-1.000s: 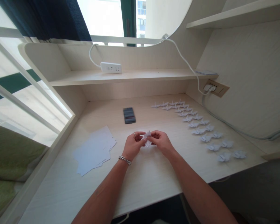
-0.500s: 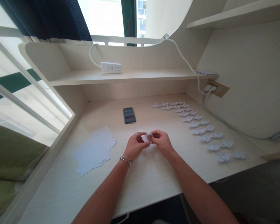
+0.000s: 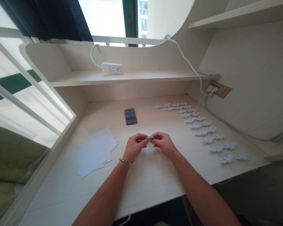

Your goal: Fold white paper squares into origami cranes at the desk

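A small piece of folded white paper (image 3: 150, 145) is pinched between my two hands, just above the desk, with a pointed end facing toward me. My left hand (image 3: 136, 145), with a ring and a chain bracelet at the wrist, grips its left side between thumb and fingers. On the right side, my right hand (image 3: 163, 143) holds it the same way. Folded paper cranes (image 3: 196, 126) stand in rows to the right of my hands. Loose white paper sheets (image 3: 96, 152) lie overlapping on the left.
Beyond my hands lies a dark blurred rectangular object (image 3: 130, 116) on the desk (image 3: 153, 185). A white power strip (image 3: 112, 68) rests on the shelf (image 3: 141, 75). Its cord runs to a wall socket (image 3: 219, 89) on the right. A railing and green cushion border the left.
The folded paper has turned so that its point faces me, and both hands now hold it at opposite sides. My left hand has shifted slightly left.
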Demonstrator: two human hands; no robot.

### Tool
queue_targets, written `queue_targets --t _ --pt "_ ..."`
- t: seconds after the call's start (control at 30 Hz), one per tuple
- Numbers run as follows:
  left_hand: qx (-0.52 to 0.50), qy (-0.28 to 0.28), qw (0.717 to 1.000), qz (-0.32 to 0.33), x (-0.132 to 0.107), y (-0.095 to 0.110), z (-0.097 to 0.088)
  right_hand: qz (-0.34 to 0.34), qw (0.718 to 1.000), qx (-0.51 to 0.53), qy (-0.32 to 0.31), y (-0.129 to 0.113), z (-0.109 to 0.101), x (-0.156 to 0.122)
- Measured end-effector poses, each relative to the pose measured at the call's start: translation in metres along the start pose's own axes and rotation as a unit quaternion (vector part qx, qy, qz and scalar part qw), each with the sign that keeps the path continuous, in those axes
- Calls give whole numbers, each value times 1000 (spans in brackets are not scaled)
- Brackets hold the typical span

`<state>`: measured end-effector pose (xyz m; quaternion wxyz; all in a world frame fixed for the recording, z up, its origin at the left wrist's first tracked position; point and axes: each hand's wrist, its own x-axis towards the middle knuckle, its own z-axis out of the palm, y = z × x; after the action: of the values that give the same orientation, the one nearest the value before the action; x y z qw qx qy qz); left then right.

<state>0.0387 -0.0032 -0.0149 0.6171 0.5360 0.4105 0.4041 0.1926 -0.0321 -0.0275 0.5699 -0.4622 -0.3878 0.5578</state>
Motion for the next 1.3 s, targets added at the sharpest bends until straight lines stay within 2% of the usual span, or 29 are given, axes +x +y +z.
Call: queue_targets --t 0.17,0.33,0.5,0.67,0.77,0.9,1.07,1.3 --pt "-24 11 1000 12 1 0 0 21 999 31 -8 -1 -1 1" --pt "-6 21 999 29 2 0 -1 30 998 49 -37 -6 -4 -2" --pt "2 13 1000 19 1 1 0 31 999 7 -14 -5 -5 -1" --pt "-14 14 1000 -1 2 -3 0 5 1000 -28 0 0 -4 1" --pt "12 29 999 16 4 -6 -1 -17 998 -58 1 1 -3 1" --pt "-6 44 998 41 4 -8 0 -40 996 -74 9 4 -3 3" --pt "10 52 998 19 4 -11 3 -82 993 -75 37 7 -2 5" --pt "62 40 996 48 6 -13 0 -61 996 -58 24 4 1 2"
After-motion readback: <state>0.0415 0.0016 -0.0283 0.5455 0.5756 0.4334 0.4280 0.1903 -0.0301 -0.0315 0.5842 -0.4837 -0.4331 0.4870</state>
